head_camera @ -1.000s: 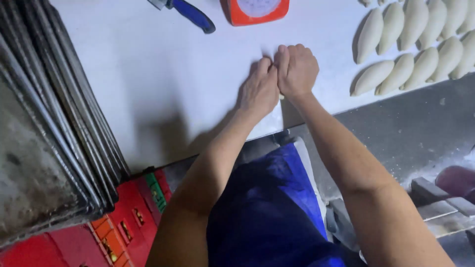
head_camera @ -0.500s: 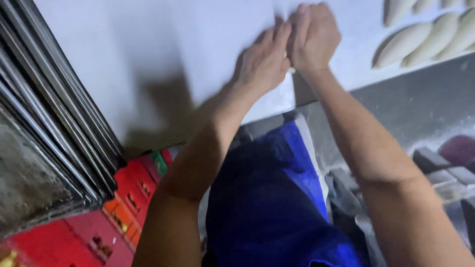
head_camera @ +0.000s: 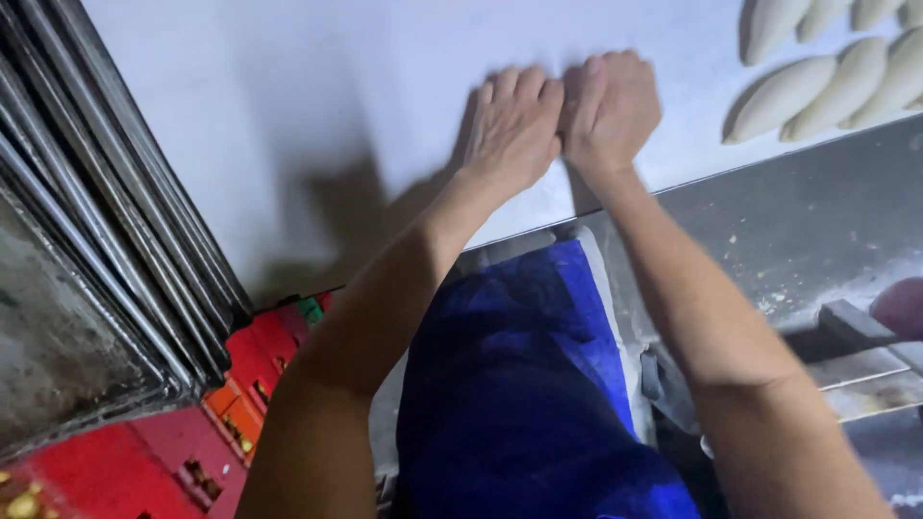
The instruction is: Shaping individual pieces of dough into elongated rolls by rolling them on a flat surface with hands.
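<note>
Our left hand (head_camera: 514, 125) and right hand (head_camera: 612, 111) press side by side, curled shut on the white table (head_camera: 288, 96) — the dough under them is hidden. At two o'clock, shaped dough pieces (head_camera: 817, 82) lie done — one more being rolled, we think.

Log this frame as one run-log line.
left hand: fisted, pressing on white table | right hand: same, touching left | held item: hidden | shaped dough pieces: right, untouched

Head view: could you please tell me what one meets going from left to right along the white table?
Stack of metal trays → bare white table → left hand → right hand → shaped pieces of dough.
</note>
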